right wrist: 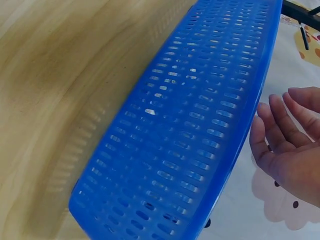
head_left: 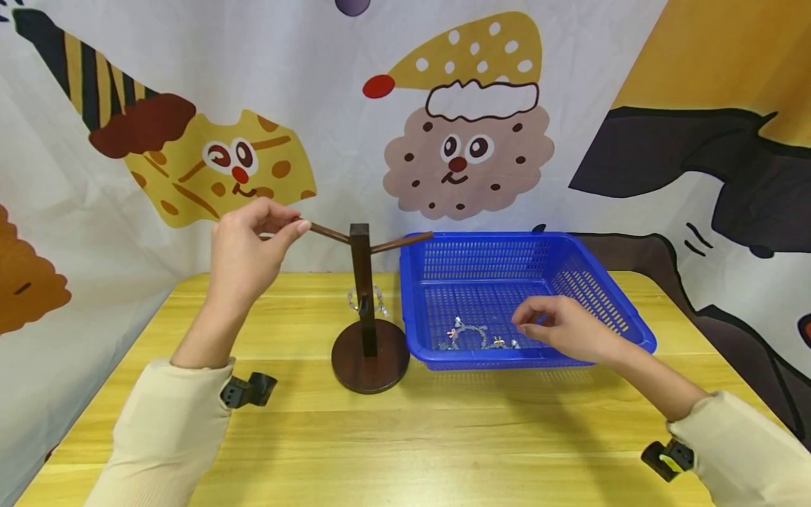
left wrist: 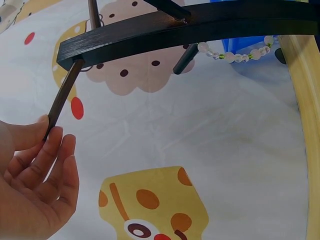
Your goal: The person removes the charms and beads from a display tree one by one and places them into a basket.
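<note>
A dark wooden display stand [head_left: 363, 274] rises from a round base on the table. My left hand [head_left: 243, 246] pinches the outer end of its left upper peg [head_left: 331, 232] between thumb and fingertips; the left wrist view shows the same grip. A bracelet of clear and pale beads [left wrist: 240, 57] hangs on a lower peg, partly hidden by the post in the head view. My right hand [head_left: 564, 327] hovers over the blue basket [head_left: 494, 357] with fingers loosely bent and nothing visible in them. Beaded bracelets with small charms [head_left: 472, 329] lie inside the basket, near its front wall.
The wooden table [head_left: 405, 443] carries the stand and, to its right, the basket. Behind them hangs a white cloth [head_left: 345, 141] printed with cartoon food figures. The right upper peg [head_left: 402, 241] reaches to the basket's left rim in the head view.
</note>
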A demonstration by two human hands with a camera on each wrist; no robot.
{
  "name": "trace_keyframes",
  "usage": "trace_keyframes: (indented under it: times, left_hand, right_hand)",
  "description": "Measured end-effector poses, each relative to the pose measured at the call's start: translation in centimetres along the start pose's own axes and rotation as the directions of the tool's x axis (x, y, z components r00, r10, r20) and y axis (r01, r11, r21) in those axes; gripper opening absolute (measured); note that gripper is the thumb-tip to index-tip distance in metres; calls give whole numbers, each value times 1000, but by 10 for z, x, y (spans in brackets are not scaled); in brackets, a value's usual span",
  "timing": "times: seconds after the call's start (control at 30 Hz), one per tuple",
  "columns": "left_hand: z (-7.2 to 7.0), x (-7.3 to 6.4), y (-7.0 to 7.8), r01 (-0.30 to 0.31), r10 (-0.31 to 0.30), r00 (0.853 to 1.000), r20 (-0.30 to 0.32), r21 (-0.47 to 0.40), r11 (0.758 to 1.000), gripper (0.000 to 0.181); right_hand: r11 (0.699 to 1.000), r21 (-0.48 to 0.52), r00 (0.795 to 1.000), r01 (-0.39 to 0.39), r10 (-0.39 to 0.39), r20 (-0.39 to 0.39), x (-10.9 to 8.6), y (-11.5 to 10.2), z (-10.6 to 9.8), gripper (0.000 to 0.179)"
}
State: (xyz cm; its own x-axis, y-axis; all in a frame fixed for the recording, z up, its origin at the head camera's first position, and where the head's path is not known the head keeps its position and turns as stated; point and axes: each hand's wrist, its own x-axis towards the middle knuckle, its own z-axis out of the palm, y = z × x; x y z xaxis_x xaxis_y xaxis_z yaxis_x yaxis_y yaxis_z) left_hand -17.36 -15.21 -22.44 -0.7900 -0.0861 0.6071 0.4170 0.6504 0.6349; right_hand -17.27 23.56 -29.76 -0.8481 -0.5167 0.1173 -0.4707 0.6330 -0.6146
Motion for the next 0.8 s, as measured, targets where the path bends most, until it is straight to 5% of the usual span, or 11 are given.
trace_keyframes:
  times: [0.8]
  left_hand:
    - [1,0,-1,10,-10,1000,-2,-10,1000,19]
  right_hand:
    - [998,-24,998,56,-56,-2,41,-41,-8,7]
